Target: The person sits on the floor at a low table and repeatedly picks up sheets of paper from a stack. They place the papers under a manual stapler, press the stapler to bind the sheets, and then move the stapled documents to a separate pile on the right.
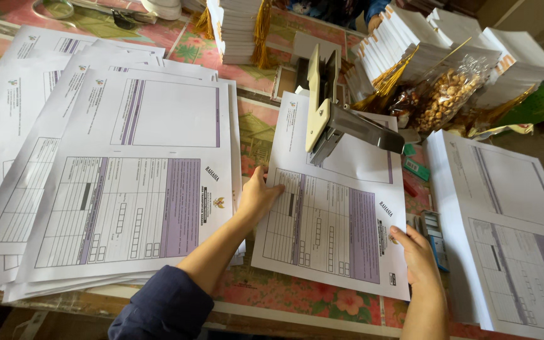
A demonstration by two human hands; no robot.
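A thin set of printed forms (332, 220), white with purple blocks and grids, lies in front of me on a flowered tablecloth. My left hand (258, 196) presses flat on its left edge. My right hand (418, 252) holds its right edge with the thumb on top. The far end of the sheets sits under the jaw of a large long-arm stapler (335, 116), cream and grey, standing at the middle of the table.
Fanned piles of the same forms (114, 176) cover the left side. Another stack of forms (511, 233) lies at the right. Bundled booklets with gold tassels (240, 28), a clear bag of nuts (445, 94) and small staple boxes (434, 230) sit behind and beside.
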